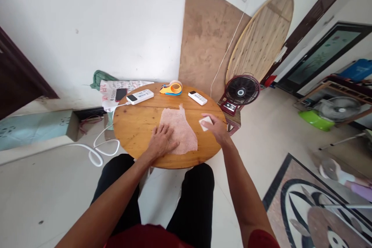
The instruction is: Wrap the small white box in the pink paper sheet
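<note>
A pale pink, irregularly shaped sheet [181, 130] lies flat on the round wooden table [133, 124]. My left hand [162, 139] rests palm down on the sheet's left part, its fingers spread. To the right of the sheet, my right hand [215, 127] grips a small whitish block [206, 123] between thumb and fingers, near the table's right side. A narrow tab sticks up from the sheet's far edge.
Along the table's far side are a white power strip [140, 96], an orange tape dispenser [171, 88] and a white device [197, 98]. A phone [121, 94] lies beyond the left edge. A dark red fan [242, 91] stands at the right.
</note>
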Demonstrator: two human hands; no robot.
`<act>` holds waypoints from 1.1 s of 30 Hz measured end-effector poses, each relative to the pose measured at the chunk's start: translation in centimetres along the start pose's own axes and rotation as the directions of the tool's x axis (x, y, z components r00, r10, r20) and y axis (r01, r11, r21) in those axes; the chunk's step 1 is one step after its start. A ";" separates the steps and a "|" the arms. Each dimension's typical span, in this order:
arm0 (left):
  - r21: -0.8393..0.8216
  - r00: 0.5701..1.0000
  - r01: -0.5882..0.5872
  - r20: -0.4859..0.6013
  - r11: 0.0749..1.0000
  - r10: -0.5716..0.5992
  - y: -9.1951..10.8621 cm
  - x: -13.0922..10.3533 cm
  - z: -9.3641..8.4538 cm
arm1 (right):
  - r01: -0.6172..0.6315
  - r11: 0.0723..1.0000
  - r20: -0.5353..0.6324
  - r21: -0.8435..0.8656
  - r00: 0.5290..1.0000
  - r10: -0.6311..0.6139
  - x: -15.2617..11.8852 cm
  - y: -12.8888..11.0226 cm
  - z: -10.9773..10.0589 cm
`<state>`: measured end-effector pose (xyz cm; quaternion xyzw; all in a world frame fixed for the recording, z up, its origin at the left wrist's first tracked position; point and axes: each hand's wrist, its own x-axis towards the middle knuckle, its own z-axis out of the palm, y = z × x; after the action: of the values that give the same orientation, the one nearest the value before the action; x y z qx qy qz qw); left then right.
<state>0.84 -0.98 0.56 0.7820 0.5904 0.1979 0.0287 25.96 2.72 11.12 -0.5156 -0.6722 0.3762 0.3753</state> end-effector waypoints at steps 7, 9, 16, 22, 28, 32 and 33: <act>0.024 0.999 0.044 0.012 0.999 -0.045 0.3 0.0 0.1 | 0.205 0.977 0.469 -0.053 0.869 -0.157 1.1 -3.3 10.0; 0.033 0.999 0.032 0.042 0.999 -0.033 0.2 0.1 -0.1 | 0.168 0.964 0.489 -0.206 0.871 -0.047 3.0 -2.7 11.1; 0.003 1.000 0.012 0.014 1.000 -0.012 -0.2 0.1 0.5 | 0.215 0.733 0.342 -0.645 0.939 0.026 5.7 -0.3 8.9; -0.045 0.999 0.047 -0.024 0.998 -0.048 -0.4 0.1 1.0 | 0.354 0.818 0.376 -0.454 0.908 -0.184 3.8 2.6 8.1; -0.047 0.996 0.084 -0.023 0.995 -0.085 -0.1 0.1 0.4 | 0.266 0.866 0.304 -0.422 0.942 -0.142 3.2 3.4 7.8; -0.047 0.997 0.074 -0.029 0.996 -0.075 -0.1 0.2 0.4 | 0.272 0.876 0.309 -0.398 0.939 -0.151 3.2 3.4 7.9; -0.047 0.997 0.068 -0.036 0.997 -0.070 -0.2 0.2 0.5 | 0.289 0.873 0.319 -0.392 0.933 -0.166 3.3 3.4 7.9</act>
<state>0.90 -0.68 0.07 0.7563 0.6130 0.2248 0.0422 19.67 5.60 4.99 -0.4450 -0.8407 0.2381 0.1961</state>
